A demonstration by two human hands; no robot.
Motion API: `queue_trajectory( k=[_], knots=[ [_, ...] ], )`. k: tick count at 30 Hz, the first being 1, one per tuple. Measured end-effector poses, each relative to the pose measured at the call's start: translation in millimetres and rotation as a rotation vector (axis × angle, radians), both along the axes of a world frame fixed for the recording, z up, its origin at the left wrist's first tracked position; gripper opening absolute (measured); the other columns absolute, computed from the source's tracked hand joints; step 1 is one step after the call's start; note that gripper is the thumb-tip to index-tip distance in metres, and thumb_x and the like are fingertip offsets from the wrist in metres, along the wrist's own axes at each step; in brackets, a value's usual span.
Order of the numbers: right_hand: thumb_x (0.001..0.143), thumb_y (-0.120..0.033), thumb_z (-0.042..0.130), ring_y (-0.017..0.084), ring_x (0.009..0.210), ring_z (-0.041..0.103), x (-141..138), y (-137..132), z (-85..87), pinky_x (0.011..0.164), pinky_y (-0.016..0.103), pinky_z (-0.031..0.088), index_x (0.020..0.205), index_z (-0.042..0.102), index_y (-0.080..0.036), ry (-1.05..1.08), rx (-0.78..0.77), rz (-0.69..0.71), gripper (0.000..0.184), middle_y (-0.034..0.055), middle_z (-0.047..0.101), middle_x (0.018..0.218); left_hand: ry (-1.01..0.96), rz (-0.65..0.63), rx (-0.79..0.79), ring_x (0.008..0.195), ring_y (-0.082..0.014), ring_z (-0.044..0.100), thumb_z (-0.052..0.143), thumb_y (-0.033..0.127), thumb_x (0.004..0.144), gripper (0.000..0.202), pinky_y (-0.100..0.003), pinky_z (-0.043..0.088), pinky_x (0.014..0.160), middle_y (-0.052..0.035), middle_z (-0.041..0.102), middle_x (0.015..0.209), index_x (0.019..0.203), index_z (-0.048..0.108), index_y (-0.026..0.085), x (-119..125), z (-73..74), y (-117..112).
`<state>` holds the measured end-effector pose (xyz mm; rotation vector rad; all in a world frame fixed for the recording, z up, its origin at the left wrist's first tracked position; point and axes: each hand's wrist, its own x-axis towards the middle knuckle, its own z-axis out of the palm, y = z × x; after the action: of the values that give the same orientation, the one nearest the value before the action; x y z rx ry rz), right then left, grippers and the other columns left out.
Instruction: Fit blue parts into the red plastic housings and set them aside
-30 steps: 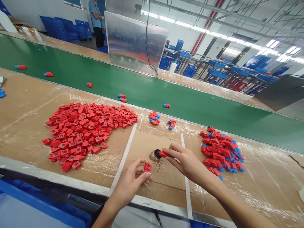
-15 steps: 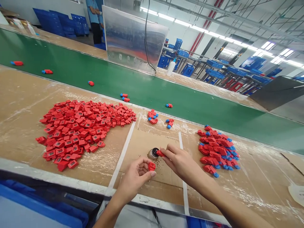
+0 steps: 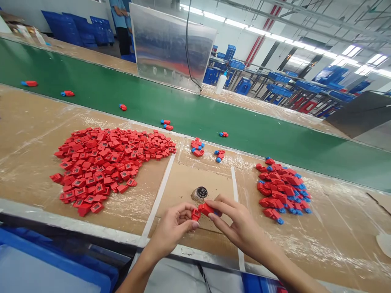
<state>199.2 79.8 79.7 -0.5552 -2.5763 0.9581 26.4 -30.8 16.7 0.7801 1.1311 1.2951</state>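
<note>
In my left hand (image 3: 175,224) a hollow red plastic block (image 3: 196,214) is pinched between thumb and fingers, its opening facing up. My right hand (image 3: 233,217) grips a longer red plastic piece (image 3: 206,209), whose blue end is mostly covered by the fingers. The tips of the two pieces are close together; whether they touch I cannot tell. Just beyond them a small round jar with a black top (image 3: 201,192) stands on a cardboard sheet (image 3: 183,179), with dark specks around it. A large heap of hollow red blocks (image 3: 104,162) lies to the left.
Red-and-blue pieces (image 3: 284,189) are piled on the right. Two small clusters (image 3: 197,147) lie behind the jar. A green conveyor belt (image 3: 189,112) crosses behind, carrying several red-and-blue pieces. Beyond stand a metal panel (image 3: 171,49), a white bottle (image 3: 221,83) and a person (image 3: 120,24).
My right hand has drawn the red piece back from the jar's top toward the block in my left hand. Pieces on the belt have shifted slightly right.
</note>
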Motion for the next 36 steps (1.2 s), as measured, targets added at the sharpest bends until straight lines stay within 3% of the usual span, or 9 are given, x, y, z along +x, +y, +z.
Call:
queue_trajectory(
  k=[11,21,28,31,33,35,36],
  knots=[
    [0.099,-0.024,0.048,0.019,0.078,0.055,-2.3,-4.1,-9.0,0.069,0.030,0.045,0.118,0.062,-0.021,-0.081,0.005,0.057,0.023,0.0053,0.055,0.089,0.069,-0.013,-0.010,0.068,-0.0118,0.049,0.067,0.024,0.082,0.020,-0.022,0.039,0.064,0.0014,0.057,0.074,0.100,0.065,0.016,1.0,-4.2,-3.0],
    [0.100,-0.019,0.041,0.020,0.078,0.053,-4.2,-19.7,-17.8,0.069,0.031,0.046,0.114,0.057,-0.017,-0.117,0.025,0.045,0.022,0.0072,0.051,0.090,0.344,-0.103,-0.016,0.066,-0.0127,0.046,0.056,0.023,0.088,0.011,-0.022,0.037,0.062,0.0016,0.054,0.072,0.093,0.065,0.018,-4.1,3.0,-7.7],
    [0.095,-0.013,0.046,0.020,0.082,0.056,-7.3,-23.2,-19.5,0.072,0.028,0.048,0.104,0.058,-0.016,-0.096,0.051,0.021,0.015,0.0073,0.055,0.093,0.454,-0.131,-0.021,0.065,-0.0137,0.049,0.055,0.032,0.091,0.024,-0.023,0.041,0.061,0.0001,0.057,0.072,0.105,0.064,0.016,-6.6,-2.5,-0.2],
    [0.094,-0.014,0.051,0.018,0.083,0.059,-1.7,-5.8,-14.7,0.072,0.026,0.048,0.109,0.061,-0.019,-0.051,0.028,-0.012,0.018,0.0050,0.059,0.094,0.404,-0.162,-0.046,0.071,-0.0160,0.057,0.062,0.035,0.085,0.032,-0.024,0.047,0.065,-0.0020,0.063,0.079,0.112,0.062,0.016,-8.0,3.1,6.0],
    [0.095,-0.017,0.051,0.018,0.083,0.060,16.4,22.6,-7.5,0.073,0.027,0.048,0.109,0.063,-0.020,-0.016,0.079,-0.120,0.019,0.0047,0.062,0.094,0.422,-0.129,-0.065,0.075,-0.0187,0.063,0.067,0.039,0.080,0.046,-0.027,0.052,0.069,-0.0029,0.066,0.083,0.120,0.058,0.018,-21.1,8.4,3.0],
    [0.096,-0.020,0.048,0.020,0.085,0.061,49.6,62.9,0.2,0.075,0.030,0.049,0.106,0.065,-0.020,-0.015,0.207,-0.324,0.020,0.0066,0.064,0.094,0.569,0.017,-0.070,0.077,-0.0210,0.067,0.065,0.046,0.080,0.052,-0.030,0.055,0.072,-0.0037,0.069,0.085,0.124,0.056,0.020,-50.9,10.4,-7.7],
    [0.095,-0.020,0.046,0.022,0.087,0.062,70.5,84.8,3.1,0.077,0.033,0.049,0.105,0.066,-0.019,-0.024,0.291,-0.447,0.022,0.0081,0.065,0.097,0.707,0.159,-0.063,0.078,-0.0216,0.068,0.063,0.049,0.082,0.048,-0.031,0.055,0.073,-0.0034,0.070,0.084,0.120,0.058,0.021,-71.5,9.1,-15.2]
  ],
)
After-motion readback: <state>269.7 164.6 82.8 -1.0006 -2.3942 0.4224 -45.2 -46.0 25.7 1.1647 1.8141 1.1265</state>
